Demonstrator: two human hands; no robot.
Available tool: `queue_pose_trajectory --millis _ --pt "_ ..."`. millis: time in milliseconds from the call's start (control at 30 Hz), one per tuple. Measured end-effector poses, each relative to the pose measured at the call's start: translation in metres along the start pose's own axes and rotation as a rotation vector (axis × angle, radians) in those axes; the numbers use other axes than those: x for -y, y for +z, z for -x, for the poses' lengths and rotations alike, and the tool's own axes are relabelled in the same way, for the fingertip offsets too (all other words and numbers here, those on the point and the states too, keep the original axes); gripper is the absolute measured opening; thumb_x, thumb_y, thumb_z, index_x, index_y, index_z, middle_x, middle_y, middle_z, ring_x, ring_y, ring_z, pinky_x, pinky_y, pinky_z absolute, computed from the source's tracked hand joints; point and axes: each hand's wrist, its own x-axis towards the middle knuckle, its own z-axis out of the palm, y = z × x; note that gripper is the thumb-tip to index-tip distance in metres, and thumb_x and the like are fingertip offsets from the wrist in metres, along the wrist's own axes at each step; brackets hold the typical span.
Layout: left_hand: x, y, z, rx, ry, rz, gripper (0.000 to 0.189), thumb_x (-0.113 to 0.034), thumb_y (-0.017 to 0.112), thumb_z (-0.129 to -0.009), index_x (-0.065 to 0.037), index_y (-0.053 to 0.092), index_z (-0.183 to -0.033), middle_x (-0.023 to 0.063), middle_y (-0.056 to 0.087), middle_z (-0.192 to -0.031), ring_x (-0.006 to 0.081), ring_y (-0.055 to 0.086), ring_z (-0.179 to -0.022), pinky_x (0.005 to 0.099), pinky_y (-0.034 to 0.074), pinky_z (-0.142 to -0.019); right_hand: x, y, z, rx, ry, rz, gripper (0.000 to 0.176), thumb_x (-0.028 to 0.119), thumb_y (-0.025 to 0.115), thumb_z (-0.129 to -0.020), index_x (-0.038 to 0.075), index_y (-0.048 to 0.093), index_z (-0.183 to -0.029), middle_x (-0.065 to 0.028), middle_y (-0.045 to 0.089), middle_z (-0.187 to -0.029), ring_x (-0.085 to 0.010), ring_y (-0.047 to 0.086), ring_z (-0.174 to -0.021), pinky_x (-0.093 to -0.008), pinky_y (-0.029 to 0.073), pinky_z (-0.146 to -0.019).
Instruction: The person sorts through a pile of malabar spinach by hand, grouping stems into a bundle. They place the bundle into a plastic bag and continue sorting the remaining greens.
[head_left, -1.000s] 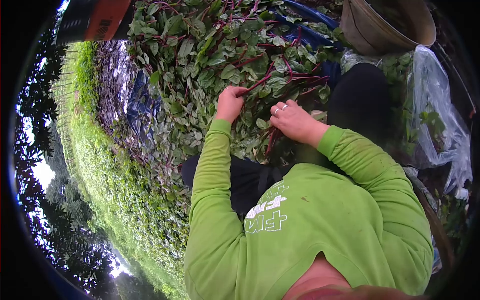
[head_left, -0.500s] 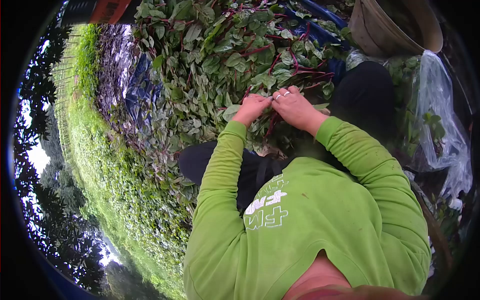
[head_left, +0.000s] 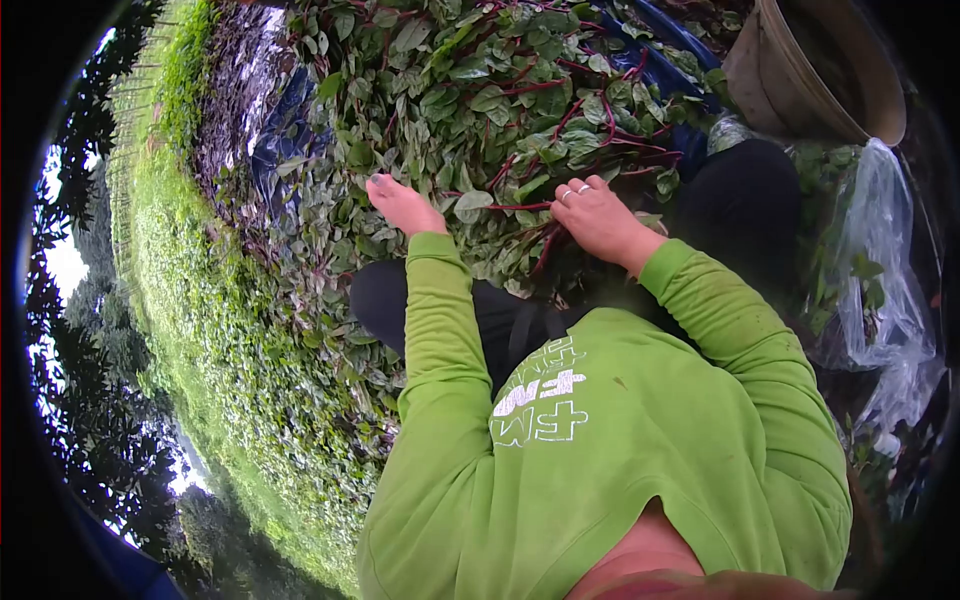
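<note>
A large heap of leafy greens with dark red stems, like Malabar spinach [head_left: 480,100], lies in front of me. My right hand [head_left: 600,218], with rings on one finger, is closed around a red stem [head_left: 520,207] whose leaf points to the left. More red stems hang below its fingers. Out to the left, my left hand [head_left: 405,205] hovers over the leaves, apart from the right one. Its fingers look stretched out, and I see nothing in them.
A pale bucket [head_left: 800,70] lies tilted at the upper right. Below it hangs a clear plastic bag [head_left: 875,290]. Blue sheeting [head_left: 285,140] shows under the heap's edges. My dark-clad knees [head_left: 745,195] flank the greens. A green field [head_left: 200,270] stretches along the left.
My left hand has left the right hand and moved left over the heap. My right hand stays near its place, still gripping a stem. The view has shifted slightly.
</note>
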Motion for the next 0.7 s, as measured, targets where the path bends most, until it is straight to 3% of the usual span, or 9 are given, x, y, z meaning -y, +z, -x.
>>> queue_pose_trajectory --millis 100,133,167,200,367,467,533,600,700 --pt "-0.013 -0.004 0.021 0.922 -0.051 -0.395 0.034 -0.013 0.063 -0.097 0.001 0.067 -0.128 0.0093 0.068 -0.128 0.0231 0.064 -0.112 0.0354 0.048 -0.101 -0.003 0.004 -0.004 -0.039 -0.007 -0.003 0.015 0.015 0.058 -0.088 0.011 0.068 -0.096 -0.0058 0.064 -0.102 -0.0228 0.06 -0.103 -0.0398 0.044 -0.09" --pt "-0.002 -0.005 0.039 1.192 0.1 -0.43 0.038 -0.013 0.066 -0.091 -0.004 0.069 -0.128 0.0107 0.07 -0.125 0.0267 0.066 -0.112 0.0373 0.049 -0.099 -0.003 0.005 -0.004 -0.051 -0.004 -0.018 0.014 0.016 0.057 -0.088 0.011 0.068 -0.096 -0.0059 0.063 -0.102 -0.023 0.06 -0.103 -0.0399 0.044 -0.09" --pt "-0.016 -0.004 0.06 1.38 0.546 -0.65 0.038 -0.015 0.069 -0.088 -0.006 0.071 -0.125 0.0153 0.071 -0.116 0.0325 0.065 -0.111 0.0398 0.05 -0.097 -0.004 0.006 -0.005 -0.062 0.0 -0.028 0.014 0.016 0.057 -0.088 0.011 0.067 -0.096 -0.0059 0.062 -0.102 -0.0231 0.059 -0.103 -0.04 0.043 -0.091" --pt "0.006 -0.007 0.073 1.407 0.681 -0.715 0.035 -0.016 0.071 -0.087 -0.007 0.072 -0.121 0.0177 0.071 -0.107 0.0368 0.064 -0.106 0.0432 0.05 -0.094 -0.006 0.006 -0.006 -0.072 0.006 -0.034 0.014 0.016 0.057 -0.088 0.01 0.066 -0.097 -0.0059 0.061 -0.102 -0.0232 0.059 -0.102 -0.0401 0.043 -0.092" --pt "-0.028 -0.004 0.105 1.388 0.213 -0.733 0.031 -0.009 0.07 -0.089 -0.001 0.073 -0.119 0.0106 0.072 -0.104 0.0231 0.068 -0.097 0.0344 0.052 -0.088 -0.005 0.005 -0.007 -0.238 -0.095 -0.078 0.013 0.016 0.058 -0.087 0.012 0.067 -0.096 -0.0042 0.064 -0.101 -0.023 0.061 -0.103 -0.0401 0.045 -0.089" --pt "-0.047 -0.005 0.075 1.504 -0.447 -0.646 0.041 -0.005 0.07 -0.085 -0.002 0.072 -0.126 0.0055 0.074 -0.115 0.0157 0.066 -0.102 0.0307 0.051 -0.09 -0.004 0.003 -0.007 -0.03 -0.087 -0.128 0.011 0.017 0.059 -0.087 0.013 0.065 -0.095 -0.0023 0.063 -0.098 -0.0219 0.063 -0.102 -0.0398 0.046 -0.086" --pt "-0.013 0.003 0.046 1.245 -0.332 -0.724 0.048 0.0 0.064 -0.083 -0.001 0.069 -0.131 0.0075 0.073 -0.12 0.0126 0.066 -0.106 0.0289 0.051 -0.093 -0.001 0.0 -0.006 0.045 -0.11 -0.133 0.01 0.017 0.06 -0.087 0.015 0.065 -0.096 -0.0015 0.064 -0.097 -0.0212 0.064 -0.1 -0.0396 0.046 -0.085" --pt "0.05 0.009 0.017 0.974 -0.018 -0.844 0.045 -0.001 0.059 -0.084 0.001 0.069 -0.128 0.0147 0.075 -0.116 0.0231 0.07 -0.106 0.0327 0.053 -0.093 0.003 -0.001 -0.006 0.096 -0.134 -0.125 0.011 0.018 0.06 -0.088 0.015 0.065 -0.098 -0.002 0.064 -0.094 -0.0217 0.064 -0.099 -0.0399 0.047 -0.084" --pt "0.078 0.015 0.012 1.065 0.183 -1.212 0.04 -0.013 0.069 -0.085 -0.003 0.071 -0.124 0.0151 0.076 -0.11 0.0284 0.071 -0.103 0.0335 0.053 -0.093 0.001 -0.001 -0.007 0.107 -0.148 -0.121 0.012 0.018 0.059 -0.09 0.015 0.064 -0.1 -0.0024 0.064 -0.093 -0.0224 0.065 -0.097 -0.0401 0.048 -0.083"
